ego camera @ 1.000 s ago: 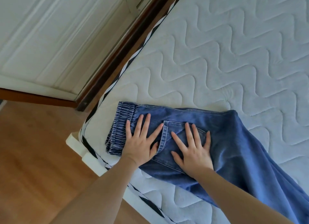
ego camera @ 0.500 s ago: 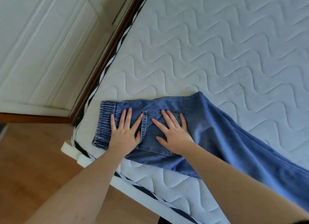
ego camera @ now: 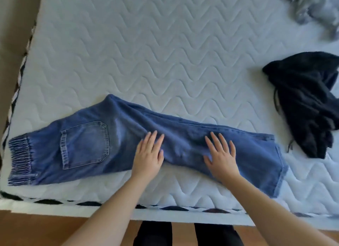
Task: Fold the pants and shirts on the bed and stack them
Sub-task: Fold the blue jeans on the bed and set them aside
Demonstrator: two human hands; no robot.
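Two flat palms, left hand [ego camera: 148, 154] and right hand [ego camera: 221, 156], fingers straight, pressing jeans [ego camera: 95, 144] laid along near edge of mattress [ego camera: 165, 53]. Denim probably heavyish, floppy, not slippery. Best grabbed at hem and waistband.

head | looks steeply down, near | onto the bed [ego camera: 183, 43] edge

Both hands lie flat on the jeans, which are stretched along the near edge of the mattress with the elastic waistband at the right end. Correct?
Not quite. In the head view the elastic waistband is at the left end of the jeans, not the right. The rest holds: the left hand and right hand lie flat on them, along the near edge of the mattress.
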